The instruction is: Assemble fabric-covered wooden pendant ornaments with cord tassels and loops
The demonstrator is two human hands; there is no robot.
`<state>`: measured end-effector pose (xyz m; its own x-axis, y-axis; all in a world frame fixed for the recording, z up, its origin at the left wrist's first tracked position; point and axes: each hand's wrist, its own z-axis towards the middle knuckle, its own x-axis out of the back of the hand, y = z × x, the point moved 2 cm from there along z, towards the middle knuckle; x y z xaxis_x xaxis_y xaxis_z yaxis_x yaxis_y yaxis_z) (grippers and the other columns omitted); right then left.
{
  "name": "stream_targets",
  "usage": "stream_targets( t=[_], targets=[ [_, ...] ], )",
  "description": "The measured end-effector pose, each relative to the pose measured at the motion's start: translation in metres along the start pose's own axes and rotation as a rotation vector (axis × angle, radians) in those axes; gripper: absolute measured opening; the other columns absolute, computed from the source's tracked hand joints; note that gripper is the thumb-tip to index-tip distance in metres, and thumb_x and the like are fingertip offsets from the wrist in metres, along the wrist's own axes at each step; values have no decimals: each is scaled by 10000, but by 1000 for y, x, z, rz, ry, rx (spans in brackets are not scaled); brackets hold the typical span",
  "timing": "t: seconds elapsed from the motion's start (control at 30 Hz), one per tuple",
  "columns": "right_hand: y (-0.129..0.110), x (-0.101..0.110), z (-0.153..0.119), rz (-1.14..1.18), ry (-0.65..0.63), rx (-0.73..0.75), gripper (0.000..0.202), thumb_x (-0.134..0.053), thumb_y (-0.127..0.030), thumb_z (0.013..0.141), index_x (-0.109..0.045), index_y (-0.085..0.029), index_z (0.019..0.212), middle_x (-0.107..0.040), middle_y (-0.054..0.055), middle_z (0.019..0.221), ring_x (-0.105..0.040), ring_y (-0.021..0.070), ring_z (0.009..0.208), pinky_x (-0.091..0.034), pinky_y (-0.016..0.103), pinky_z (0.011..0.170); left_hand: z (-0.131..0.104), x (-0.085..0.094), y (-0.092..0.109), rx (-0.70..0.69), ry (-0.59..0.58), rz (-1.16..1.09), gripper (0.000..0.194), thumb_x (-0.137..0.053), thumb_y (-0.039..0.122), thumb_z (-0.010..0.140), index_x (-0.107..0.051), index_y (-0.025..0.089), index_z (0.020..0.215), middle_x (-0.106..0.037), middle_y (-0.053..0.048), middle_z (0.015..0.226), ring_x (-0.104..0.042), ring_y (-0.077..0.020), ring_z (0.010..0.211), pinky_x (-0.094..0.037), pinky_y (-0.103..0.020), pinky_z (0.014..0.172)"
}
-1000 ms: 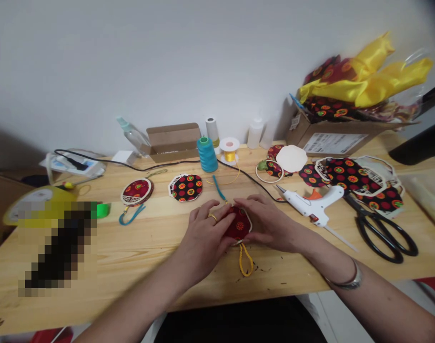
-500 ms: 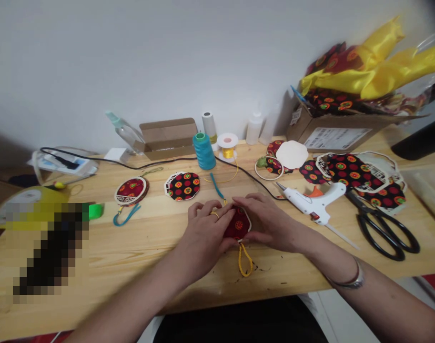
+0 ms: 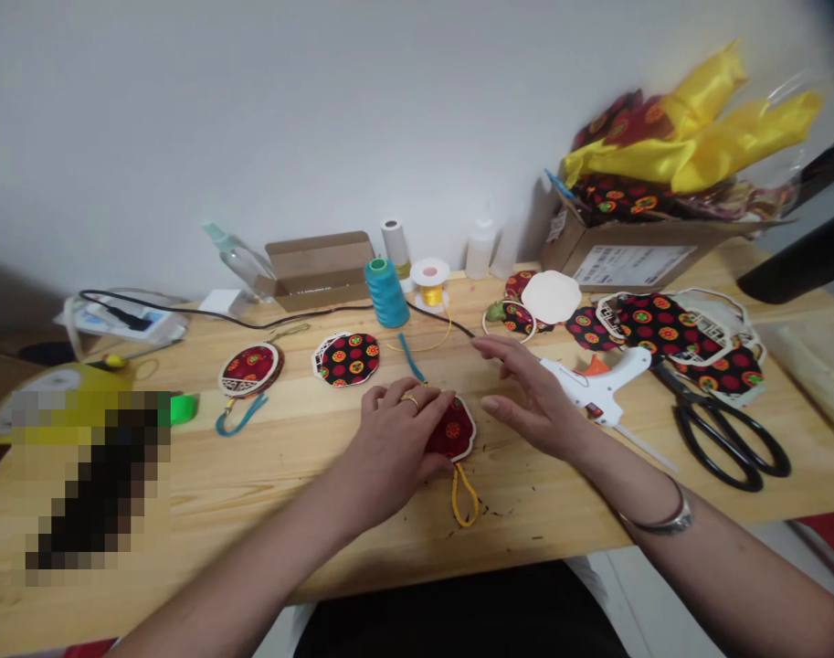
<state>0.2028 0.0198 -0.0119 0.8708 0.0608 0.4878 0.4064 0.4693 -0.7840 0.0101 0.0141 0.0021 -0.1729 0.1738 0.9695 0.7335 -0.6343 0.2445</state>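
My left hand (image 3: 401,439) lies over a dark red fabric pendant (image 3: 453,428) on the table and holds it down, thumb at its lower edge and fingers across its top. The pendant has a pale scalloped rim; its left side is hidden under the hand. A yellow cord loop (image 3: 464,498) sticks out towards me, and a teal cord (image 3: 411,356) runs from the far end. Just right of the pendant, my right hand (image 3: 530,397) hovers open, fingers and thumb apart, holding nothing. It partly covers the nozzle end of a white glue gun (image 3: 605,388).
Black-handled scissors (image 3: 732,439) lie at the right, near patterned fabric pieces (image 3: 653,324). A teal thread cone (image 3: 387,294) and a yellow thread spool (image 3: 430,285) stand behind. Two round ornaments (image 3: 250,367) (image 3: 348,358) lie left. A cardboard box (image 3: 622,256) holds fabric at the back right.
My right hand has let go of the pendant and moved right and up towards the glue gun, its fingers spreading. My left hand has stayed on the pendant. The view has shifted slightly.
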Motion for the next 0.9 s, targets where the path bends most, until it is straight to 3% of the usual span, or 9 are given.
stream_targets(
  t=[0.27,0.43,0.57,0.77,0.9],
  targets=[
    [-1,4,2,3,36,-11,431,-530,-396,837,-465,-224,1227,-484,119,1239,-441,243,1151,-416,426,894,9,15,-9,-25,-19,8,606,-633,399,744,-437,221,1288,-509,-99,1312,-364,-323,1188,-274,-506,938],
    [-1,5,2,-3,55,0,416,-528,-403,836,-482,-224,1208,-503,115,1212,-461,242,1129,-434,415,868,16,27,-13,-220,-211,17,755,-675,308,713,-294,319,1366,-475,-73,1352,-311,-327,1255,-281,-497,929],
    [-1,6,2,-7,56,-4,406,-547,-364,829,-485,-211,1200,-502,117,1210,-456,230,1137,-431,403,879,20,22,-10,-353,-317,46,911,-690,211,672,-165,342,1405,-418,-66,1405,-240,-339,1305,-240,-496,958],
    [-1,6,2,-22,52,9,399,-548,-338,829,-482,-211,1202,-504,113,1216,-447,234,1150,-430,409,881,26,16,-10,-425,-354,66,806,-545,105,716,-179,315,1403,-355,-64,1442,-250,-327,1303,-218,-510,963],
    [0,6,2,-34,49,2,392,-553,-334,824,-489,-216,1193,-511,111,1206,-458,235,1137,-440,406,866,29,20,-5,-468,-363,76,769,-520,69,680,-258,297,1366,-389,-67,1414,-303,-308,1264,-235,-493,956]
  ],
)
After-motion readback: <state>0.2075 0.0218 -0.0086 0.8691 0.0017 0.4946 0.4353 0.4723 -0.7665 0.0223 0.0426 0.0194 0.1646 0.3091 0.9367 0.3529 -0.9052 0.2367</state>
